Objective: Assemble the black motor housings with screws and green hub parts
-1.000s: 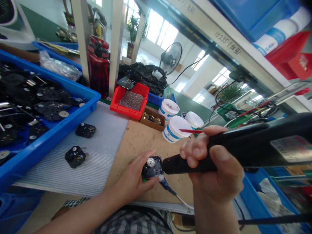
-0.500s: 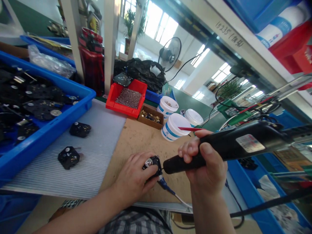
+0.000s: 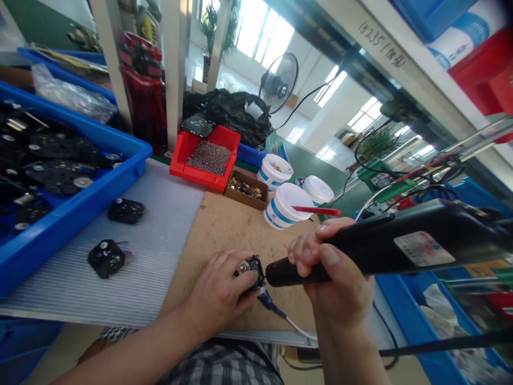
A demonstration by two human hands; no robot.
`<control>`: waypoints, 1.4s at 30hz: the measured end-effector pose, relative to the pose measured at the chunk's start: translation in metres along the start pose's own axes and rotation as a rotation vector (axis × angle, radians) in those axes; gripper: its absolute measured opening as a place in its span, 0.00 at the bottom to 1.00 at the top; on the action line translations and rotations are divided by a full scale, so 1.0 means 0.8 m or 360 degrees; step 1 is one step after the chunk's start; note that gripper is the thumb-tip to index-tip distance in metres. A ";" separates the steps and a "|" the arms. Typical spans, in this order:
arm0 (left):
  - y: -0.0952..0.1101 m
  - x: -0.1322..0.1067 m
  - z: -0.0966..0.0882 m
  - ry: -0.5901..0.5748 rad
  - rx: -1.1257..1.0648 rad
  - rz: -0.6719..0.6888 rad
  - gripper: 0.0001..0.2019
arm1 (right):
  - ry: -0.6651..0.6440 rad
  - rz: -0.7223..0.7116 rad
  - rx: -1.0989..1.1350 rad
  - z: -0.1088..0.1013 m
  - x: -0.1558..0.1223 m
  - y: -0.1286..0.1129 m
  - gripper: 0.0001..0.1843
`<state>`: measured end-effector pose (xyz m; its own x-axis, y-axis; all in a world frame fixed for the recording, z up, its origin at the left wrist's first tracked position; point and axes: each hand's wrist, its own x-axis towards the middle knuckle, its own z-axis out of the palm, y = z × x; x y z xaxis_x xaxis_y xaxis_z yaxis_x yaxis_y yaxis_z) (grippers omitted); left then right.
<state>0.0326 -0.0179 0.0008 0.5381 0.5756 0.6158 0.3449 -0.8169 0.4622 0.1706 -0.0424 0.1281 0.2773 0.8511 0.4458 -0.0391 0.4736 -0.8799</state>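
left hand (image 3: 214, 289) has closed farther over the small black plastic mechanism (image 3: 253, 270) since the earlier view, its fingers now hiding more of the round silver disc (image 3: 242, 266). that hand grips the mechanism just above the brown cardboard work board (image 3: 236, 240), and a blue-and-white wire (image 3: 276, 311) runs from the mechanism's lower edge. right hand (image 3: 332, 267) is wrapped tightly around a thick black electric screwdriver (image 3: 401, 251), its nose against the mechanism's side. two more black mechanisms (image 3: 107, 258) lie on the grey ribbed mat (image 3: 152, 256), beside a blue plastic tray (image 3: 80, 211) heaped with others. a white plastic tub (image 3: 282, 207) stands beyond the hands, a thin red stick (image 3: 316, 210) just beside it.
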 end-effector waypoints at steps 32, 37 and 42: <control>-0.003 0.002 0.003 0.0069 -0.0078 0.0030 0.03 | 0.0040 -0.0014 0.0029 0.001 0.028 0.025 0.06; -0.001 0.003 0.003 0.0065 -0.0074 0.0013 0.03 | -0.0008 -0.0020 0.0005 0.002 0.030 0.024 0.04; -0.001 0.001 0.001 0.0057 -0.0054 0.0020 0.03 | -0.0008 -0.0028 0.0022 0.003 0.029 0.019 0.04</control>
<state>0.0333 -0.0165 0.0006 0.5138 0.5669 0.6439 0.3120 -0.8226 0.4754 0.1742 -0.0147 0.1257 0.2732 0.8436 0.4622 -0.0476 0.4918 -0.8694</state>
